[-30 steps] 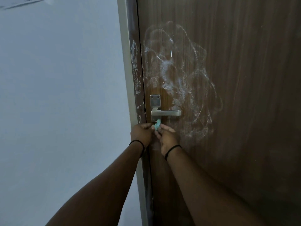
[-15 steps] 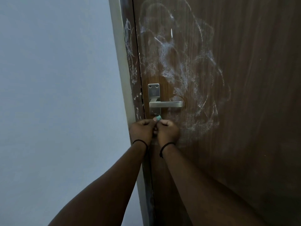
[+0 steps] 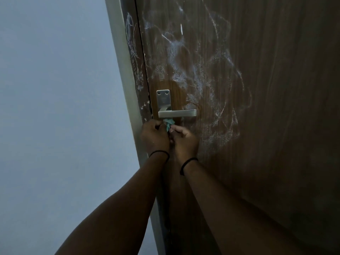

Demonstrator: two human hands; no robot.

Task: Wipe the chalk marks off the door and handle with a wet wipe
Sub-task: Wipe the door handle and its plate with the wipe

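A dark brown wooden door (image 3: 276,126) carries white chalk marks (image 3: 198,76) above and to the right of its silver lever handle (image 3: 177,113). More chalk streaks run down the door frame (image 3: 132,52). Just below the handle, my left hand (image 3: 154,137) and my right hand (image 3: 184,140) are side by side, both pinching a small crumpled teal wet wipe (image 3: 168,124) between their fingertips. The wipe's top sits right under the lever. Most of the wipe is hidden by my fingers.
A plain pale blue-grey wall (image 3: 55,107) fills the left side. A light-coloured strip of frame trim (image 3: 121,61) separates wall and door. Both wrists wear thin black bands.
More of the teal wipe shows between my fingertips than half a second ago. The view has tilted down slightly, so the handle and my hands sit a little higher in the frame.
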